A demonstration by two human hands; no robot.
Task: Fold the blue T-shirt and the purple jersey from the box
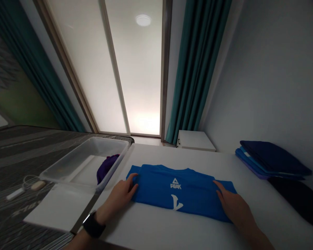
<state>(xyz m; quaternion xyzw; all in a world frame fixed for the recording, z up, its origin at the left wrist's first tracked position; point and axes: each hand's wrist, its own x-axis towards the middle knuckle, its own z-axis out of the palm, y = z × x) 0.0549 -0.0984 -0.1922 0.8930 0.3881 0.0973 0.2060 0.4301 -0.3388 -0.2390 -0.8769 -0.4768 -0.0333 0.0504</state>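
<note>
A blue T-shirt point(198, 194) lies folded into a wide band on the white table, its collar edge facing away from me. White PEAK lettering and part of a white figure show on its front. My left hand point(123, 191), with a dark watch on the wrist, rests at the shirt's left end, thumb and index finger apart on the cloth. At the right end lies my right hand point(231, 203), index finger and thumb also spread on the fabric. The other fingers of both hands are mostly hidden.
A translucent plastic bin point(85, 182) with a purple garment point(106, 168) inside stands left of the table point(156, 227). Folded clothes point(272, 159) are stacked at the right, beside black cloth point(297, 198). A white cabinet point(195, 140) stands beyond the table.
</note>
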